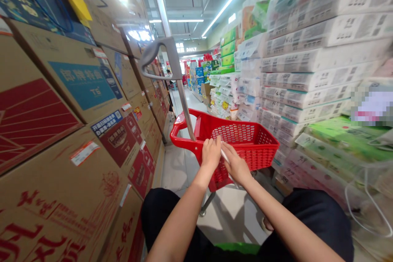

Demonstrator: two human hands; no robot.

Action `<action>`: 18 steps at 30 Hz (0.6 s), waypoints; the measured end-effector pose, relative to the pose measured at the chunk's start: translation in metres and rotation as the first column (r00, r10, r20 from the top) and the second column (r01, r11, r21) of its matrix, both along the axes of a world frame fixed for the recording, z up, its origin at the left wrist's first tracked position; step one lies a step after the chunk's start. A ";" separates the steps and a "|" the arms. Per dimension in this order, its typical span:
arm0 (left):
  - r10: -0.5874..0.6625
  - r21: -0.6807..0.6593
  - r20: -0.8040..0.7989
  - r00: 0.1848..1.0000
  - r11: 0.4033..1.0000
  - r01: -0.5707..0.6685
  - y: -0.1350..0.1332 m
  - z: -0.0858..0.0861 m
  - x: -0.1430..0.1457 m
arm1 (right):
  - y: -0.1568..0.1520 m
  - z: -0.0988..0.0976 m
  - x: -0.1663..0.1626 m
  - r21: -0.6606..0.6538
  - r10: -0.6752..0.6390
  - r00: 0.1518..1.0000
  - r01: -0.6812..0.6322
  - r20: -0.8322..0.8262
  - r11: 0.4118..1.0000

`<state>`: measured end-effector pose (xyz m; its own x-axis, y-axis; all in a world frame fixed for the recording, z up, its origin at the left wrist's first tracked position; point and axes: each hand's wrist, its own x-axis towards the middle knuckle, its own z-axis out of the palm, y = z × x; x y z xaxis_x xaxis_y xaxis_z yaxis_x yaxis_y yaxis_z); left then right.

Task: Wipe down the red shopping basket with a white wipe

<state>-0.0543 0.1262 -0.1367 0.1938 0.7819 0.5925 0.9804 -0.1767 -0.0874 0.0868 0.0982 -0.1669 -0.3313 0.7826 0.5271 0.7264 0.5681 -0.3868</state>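
A red plastic shopping cart basket (pixel 260 155) with perforated walls stands in front of my knees. Curled over its near rim is my left hand (pixel 211 152), fingers closed at the edge. Close beside it, my right hand (pixel 238 166) is closed around a thin white piece that looks like a cloth or tissue (pixel 225 155), against the outside of the basket wall. Most of the white piece is hidden by my fingers. A metal pole (pixel 186 110) rises from the basket's left end to a grey handle (pixel 174 59).
Stacked cardboard cartons (pixel 80 82) line the left side. On the right rise piles of white wrapped packs (pixel 291 61) and green packs (pixel 346 131). A tiled aisle floor (pixel 175 163) runs ahead between them. Something green (pixel 236 248) shows between my legs.
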 end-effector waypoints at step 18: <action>-0.226 -0.036 0.004 0.974 0.974 0.226 -0.001 0.011 -0.026 | 0.023 -0.029 0.102 -0.055 -0.275 0.955 0.282 0.107 0.958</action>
<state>-0.0806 0.1251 -0.1261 0.3678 0.7387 0.5648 0.9148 -0.3965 -0.0772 0.1885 0.1216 -0.1955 -0.1415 0.8842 0.4451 0.8880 0.3121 -0.3378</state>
